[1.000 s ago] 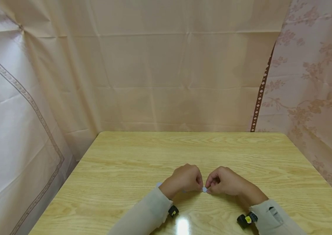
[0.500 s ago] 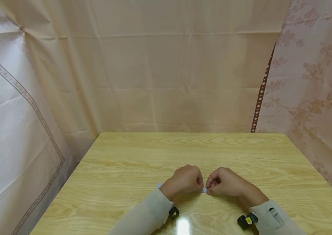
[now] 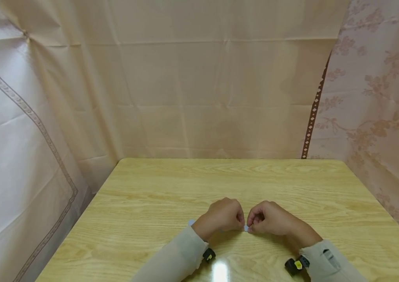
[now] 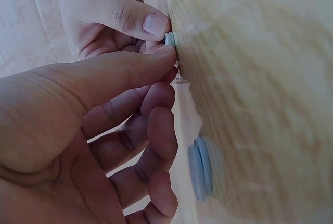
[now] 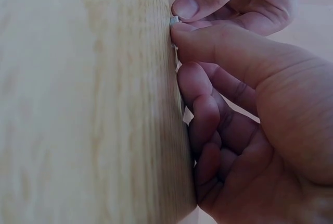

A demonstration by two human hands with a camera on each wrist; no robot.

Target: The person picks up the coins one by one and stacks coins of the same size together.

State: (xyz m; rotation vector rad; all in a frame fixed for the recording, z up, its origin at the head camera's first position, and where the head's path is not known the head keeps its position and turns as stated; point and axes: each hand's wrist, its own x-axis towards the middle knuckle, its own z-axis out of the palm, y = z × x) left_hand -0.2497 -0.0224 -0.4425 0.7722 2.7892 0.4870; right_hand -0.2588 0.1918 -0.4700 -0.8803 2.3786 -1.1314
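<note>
A small pale blue disc-like piece (image 3: 246, 228) lies low at the table between my two hands. In the head view my left hand (image 3: 225, 214) pinches its left side, thumb against fingertip. From the other side my right hand (image 3: 270, 217) pinches it the same way. The left wrist view shows the piece (image 4: 169, 39) edge-on with a layered rim, mostly covered by both thumbs. In the right wrist view only a sliver of the piece (image 5: 174, 20) shows between the thumb tips. Near my left hand, two stacked light blue discs (image 4: 200, 169) lie on the table.
A pale blue round thing (image 3: 191, 222) shows beside my left wrist, partly hidden by it. The wood-grain table (image 3: 150, 192) stretches ahead to a hanging beige cloth (image 3: 199, 98). Patterned cloths hang at left and right. Black wrist devices (image 3: 294, 266) sit by both cuffs.
Both hands stay almost in place around the small piece. Slightly less of the piece shows between the fingertips than a second ago.
</note>
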